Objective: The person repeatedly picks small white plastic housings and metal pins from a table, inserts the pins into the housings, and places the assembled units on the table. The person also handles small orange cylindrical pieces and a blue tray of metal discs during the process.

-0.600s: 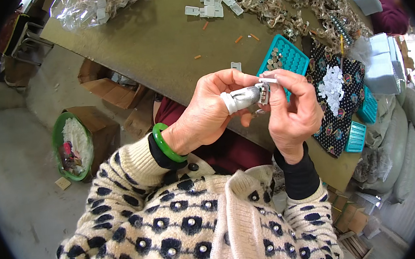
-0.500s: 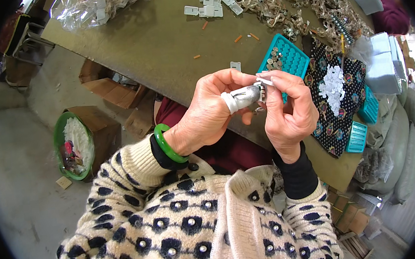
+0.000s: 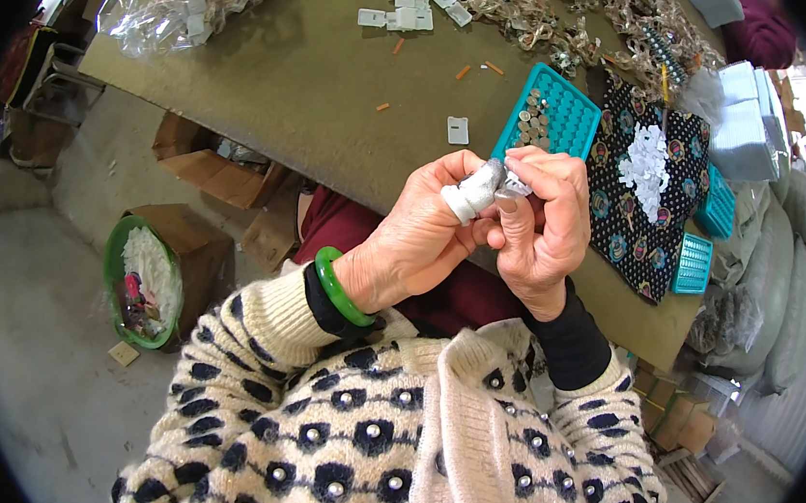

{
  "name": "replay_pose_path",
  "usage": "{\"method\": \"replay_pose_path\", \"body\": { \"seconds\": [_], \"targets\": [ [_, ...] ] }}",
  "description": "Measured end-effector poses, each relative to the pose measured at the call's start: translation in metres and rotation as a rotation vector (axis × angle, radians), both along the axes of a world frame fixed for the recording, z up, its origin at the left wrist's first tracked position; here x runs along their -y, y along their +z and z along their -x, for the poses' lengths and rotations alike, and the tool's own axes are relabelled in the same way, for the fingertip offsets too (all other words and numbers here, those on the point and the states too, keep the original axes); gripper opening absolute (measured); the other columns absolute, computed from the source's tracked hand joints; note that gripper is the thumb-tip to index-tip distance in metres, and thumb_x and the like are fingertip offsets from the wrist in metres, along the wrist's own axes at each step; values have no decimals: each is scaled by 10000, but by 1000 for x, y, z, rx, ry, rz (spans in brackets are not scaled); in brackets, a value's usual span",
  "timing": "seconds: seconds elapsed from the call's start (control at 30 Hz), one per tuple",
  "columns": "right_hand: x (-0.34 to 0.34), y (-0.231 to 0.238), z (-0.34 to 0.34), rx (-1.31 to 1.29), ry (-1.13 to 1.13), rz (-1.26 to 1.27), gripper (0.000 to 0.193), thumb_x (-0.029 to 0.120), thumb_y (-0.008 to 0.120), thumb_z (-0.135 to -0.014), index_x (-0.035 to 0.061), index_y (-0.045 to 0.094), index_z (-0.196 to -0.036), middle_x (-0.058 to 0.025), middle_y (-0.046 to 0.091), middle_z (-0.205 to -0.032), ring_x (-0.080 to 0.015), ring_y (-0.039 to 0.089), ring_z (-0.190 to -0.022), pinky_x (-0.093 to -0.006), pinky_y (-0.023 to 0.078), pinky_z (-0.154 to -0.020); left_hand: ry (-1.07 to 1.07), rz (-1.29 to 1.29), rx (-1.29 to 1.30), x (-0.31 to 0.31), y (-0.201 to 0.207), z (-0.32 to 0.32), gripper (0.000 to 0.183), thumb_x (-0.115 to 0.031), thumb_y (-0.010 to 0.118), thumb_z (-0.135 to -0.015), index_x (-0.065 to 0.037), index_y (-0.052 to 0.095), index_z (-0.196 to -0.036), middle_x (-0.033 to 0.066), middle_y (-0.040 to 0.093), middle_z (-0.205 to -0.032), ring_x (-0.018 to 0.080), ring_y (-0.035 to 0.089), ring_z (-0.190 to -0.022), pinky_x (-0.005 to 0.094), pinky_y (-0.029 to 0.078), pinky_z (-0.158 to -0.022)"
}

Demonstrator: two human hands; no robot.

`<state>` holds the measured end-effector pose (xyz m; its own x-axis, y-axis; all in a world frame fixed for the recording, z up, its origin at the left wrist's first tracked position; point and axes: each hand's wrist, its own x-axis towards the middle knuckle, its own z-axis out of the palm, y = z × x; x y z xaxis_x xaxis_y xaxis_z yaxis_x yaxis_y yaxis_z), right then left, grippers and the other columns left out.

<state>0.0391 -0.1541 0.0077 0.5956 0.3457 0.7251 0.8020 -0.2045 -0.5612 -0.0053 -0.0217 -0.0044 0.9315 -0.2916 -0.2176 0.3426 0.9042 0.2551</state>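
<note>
My left hand (image 3: pixel 411 236), with a green bangle at the wrist, is closed in a pinch near the table's front edge. A grey-and-white wrap (image 3: pixel 466 199) covers its thumb. Touching it from the right, my right hand (image 3: pixel 551 227) is also closed, thumb and fingertips pressed together. Between the fingertips of both hands sits a small silver-and-white piece (image 3: pixel 513 184), mostly hidden by fingers. Just beyond them lies a teal tray (image 3: pixel 573 119) with rows of pockets, holding several small round metallic pieces (image 3: pixel 533 123). A white card (image 3: pixel 457 130) lies left of the tray.
On the dark patterned cloth (image 3: pixel 651 261) at right is a pile of small white pieces (image 3: pixel 647 170). Tangled brownish strands (image 3: pixel 585 21) and white cards (image 3: pixel 408 4) cover the table's far side. Two smaller teal baskets (image 3: pixel 691 264) stand at right; a green tub (image 3: pixel 114 270) stands left.
Both hands have come slightly down and closer together, tilting the small piece between them. The white strip seen at the right fingertips is now hard to make out. The white card is uncovered.
</note>
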Motion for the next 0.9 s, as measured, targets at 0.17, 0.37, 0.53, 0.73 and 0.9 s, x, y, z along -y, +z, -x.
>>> {"method": "replay_pose_path", "body": {
  "seconds": [0.17,0.37,0.53,0.73,0.9],
  "targets": [
    [-5,1,5,76,-50,23,209,62,689,-866,-57,594,-1010,-142,575,-845,-289,557,-757,-408,522,-703,-28,34,-19,-2,-1,4,131,-142,660,-927,-51,567,-913,43,632,-818,114,636,-661,221,555,-575],
    [-5,9,17,-89,-78,139,225,60,671,-879,-36,621,-1076,-161,606,-967,-299,584,-822,-377,495,-715,-40,-13,51,-14,-1,4,196,-205,660,-922,-90,597,-1067,40,656,-942,136,651,-779,264,557,-626],
    [44,17,4,-128,-155,233,207,101,620,-913,1,641,-1094,-164,591,-1038,-282,587,-909,-363,483,-803,21,-108,185,-31,-2,2,283,-195,662,-921,-74,571,-1159,119,586,-1080,259,648,-1006,300,574,-668],
    [116,1,-44,90,-634,694,221,-82,518,-849,-8,644,-1015,-128,557,-974,-303,564,-890,-368,476,-774,19,-96,226,-32,-6,0,304,-211,677,-910,-59,567,-1149,136,561,-1091,264,657,-953,328,601,-635],
    [143,4,-35,-371,-486,394,219,-105,493,-861,2,665,-944,-86,566,-967,-192,587,-847,-286,479,-743,5,-124,215,-34,-10,0,302,-225,672,-913,-52,565,-1136,145,564,-1086,238,667,-856,333,600,-631]
  ]
}}
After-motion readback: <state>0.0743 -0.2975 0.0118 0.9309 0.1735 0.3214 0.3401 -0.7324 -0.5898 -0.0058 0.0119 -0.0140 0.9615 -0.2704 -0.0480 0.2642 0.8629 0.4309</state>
